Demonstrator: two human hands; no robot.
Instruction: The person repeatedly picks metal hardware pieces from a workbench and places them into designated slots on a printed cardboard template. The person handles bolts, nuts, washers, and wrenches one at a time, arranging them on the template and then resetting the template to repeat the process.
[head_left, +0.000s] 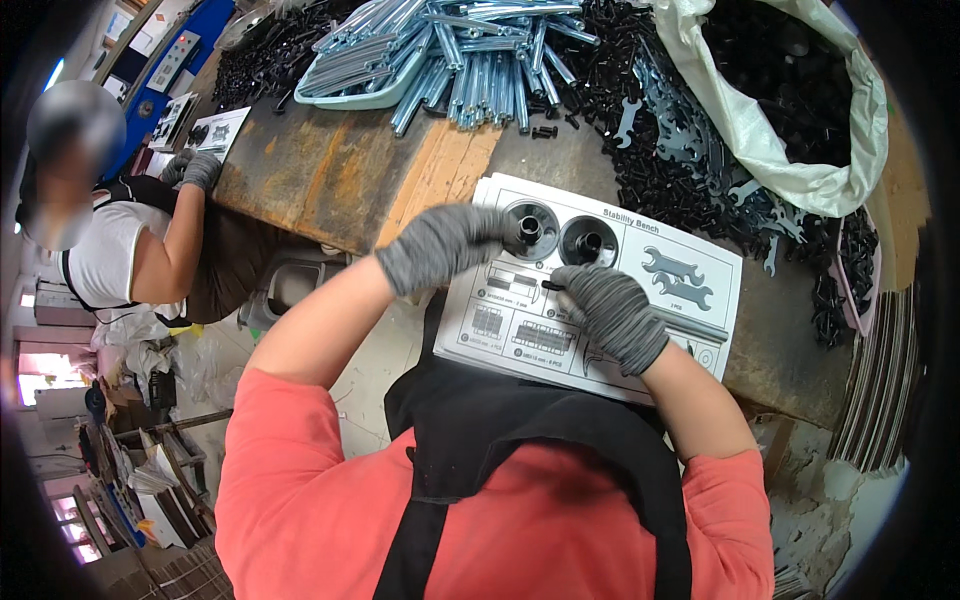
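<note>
A stack of white printed sheets (480,345) with outlined hardware pictures lies before me at the table's near edge. Near its top are two black round shapes with raised centres, one on the left (531,230) and one on the right (590,242); whether they are parts or print is unclear. My left hand (447,245), in a grey striped glove, reaches over the left one with its fingers closed together, and what they hold is hidden. Lower on the sheet, my gloved right hand (615,315) pinches a small black bolt (551,285).
Silver tubes (470,85) heap in and around a pale green tray (370,101). Black bolts (640,180) and flat wrenches (680,130) pile up beside a white sack (868,120). A pink tray (866,300) stands at right. Across the left corner, a gloved co-worker (140,235) handles another sheet.
</note>
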